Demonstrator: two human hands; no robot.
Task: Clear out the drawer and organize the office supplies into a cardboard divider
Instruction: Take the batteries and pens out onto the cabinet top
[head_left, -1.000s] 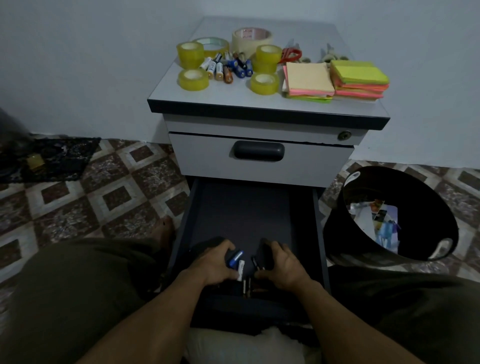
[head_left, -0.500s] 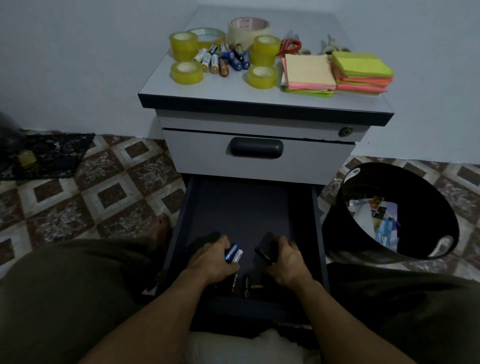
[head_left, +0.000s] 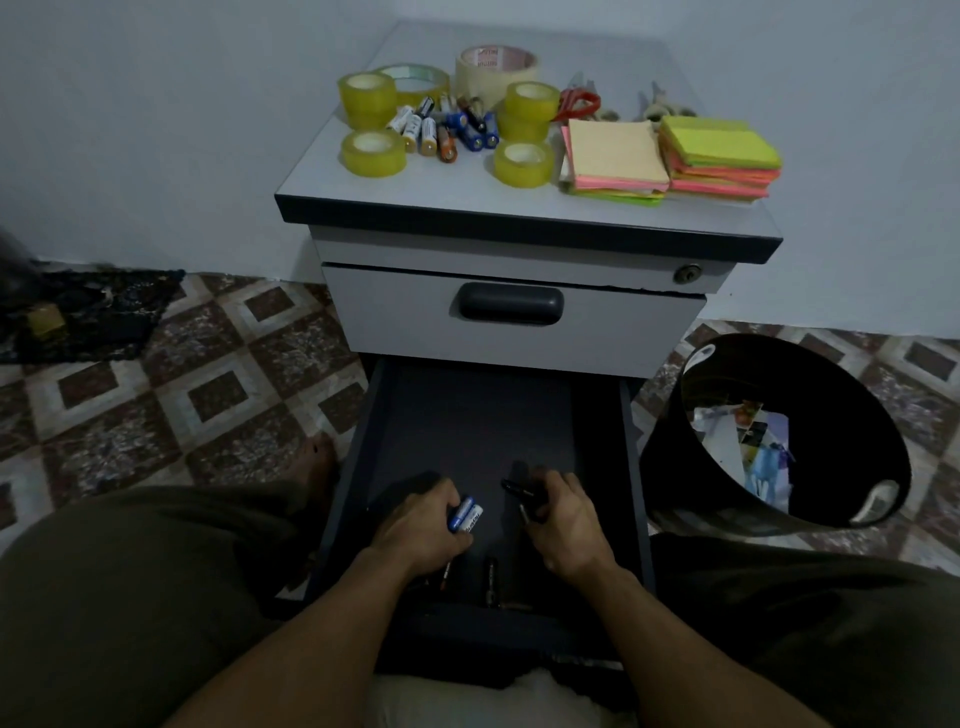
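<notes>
The lower drawer (head_left: 467, 415) of a grey cabinet is pulled out in front of me, dark inside. Both my hands are in its near end. My left hand (head_left: 423, 525) grips blue and white batteries (head_left: 466, 514). My right hand (head_left: 561, 514) holds dark batteries (head_left: 522, 491), their ends sticking out past the fingers. A few more dark batteries (head_left: 491, 579) lie loose on the drawer floor between my wrists. No cardboard divider is in view.
On the cabinet top (head_left: 467, 200) lie several yellow tape rolls (head_left: 373, 153), a larger cream tape roll (head_left: 496, 65), a heap of batteries (head_left: 447, 130), red scissors (head_left: 576, 101) and two sticky note stacks (head_left: 719, 156). A black waste bin (head_left: 670, 457) holding paper stands to the right. The upper drawer (head_left: 511, 317) is closed.
My hands have kept gathering batteries at the drawer's near end and have drawn slightly apart. Fewer loose batteries lie between them. My head has shifted a little.
</notes>
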